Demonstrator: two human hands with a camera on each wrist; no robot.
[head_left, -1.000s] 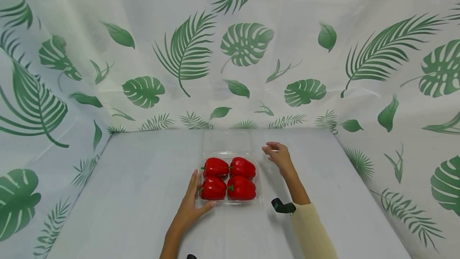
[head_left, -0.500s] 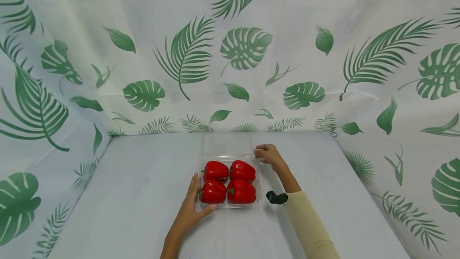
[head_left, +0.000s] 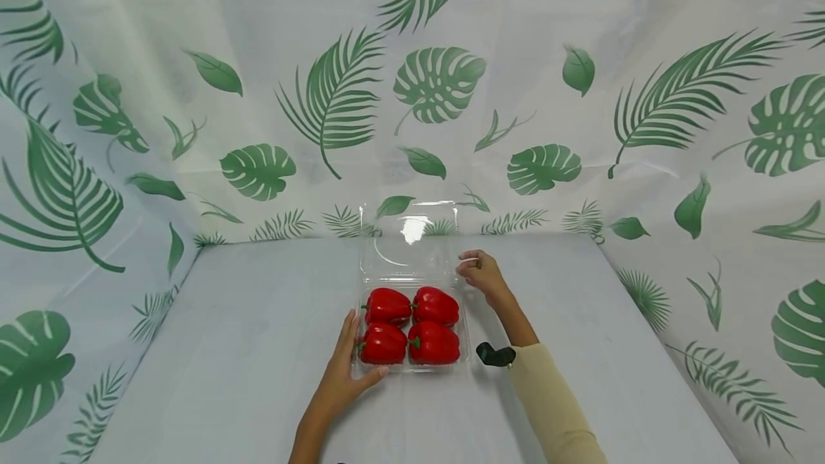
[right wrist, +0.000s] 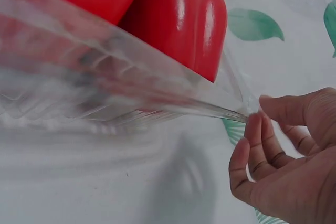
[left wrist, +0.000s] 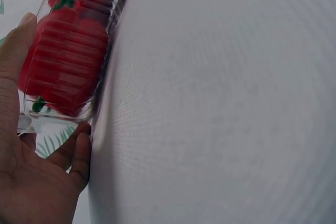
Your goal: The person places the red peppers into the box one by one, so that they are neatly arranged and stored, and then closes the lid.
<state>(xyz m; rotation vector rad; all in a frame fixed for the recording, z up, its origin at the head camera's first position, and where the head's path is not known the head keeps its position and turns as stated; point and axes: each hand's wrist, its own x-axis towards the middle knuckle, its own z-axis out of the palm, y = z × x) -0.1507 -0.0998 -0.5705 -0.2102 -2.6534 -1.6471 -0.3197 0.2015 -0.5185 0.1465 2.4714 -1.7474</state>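
A clear plastic clamshell container [head_left: 412, 368] stands on the table with several red bell peppers [head_left: 435, 343] in its base. Its hinged lid [head_left: 407, 256] is tilted up at the back. My left hand [head_left: 339, 371] rests against the container's front left corner, fingers straight along the left side and thumb along the front. In the left wrist view the thumb [left wrist: 23, 32] lies by the ribbed wall. My right hand [head_left: 485, 276] pinches the right edge of the lid between thumb and fingers; the right wrist view shows the lid's edge [right wrist: 231, 114] meeting the fingertips.
A pale grey-white tabletop [head_left: 258, 321] lies around the container. White curtain with green leaf prints [head_left: 438, 84] encloses the back and both sides. A dark device [head_left: 495, 355] sits at the right wrist beside a yellow sleeve [head_left: 554, 407].
My right hand has moved left to the lid and pinched its edge. The lid has risen from lying back on the table to a tilt. My left hand has stayed at the corner.
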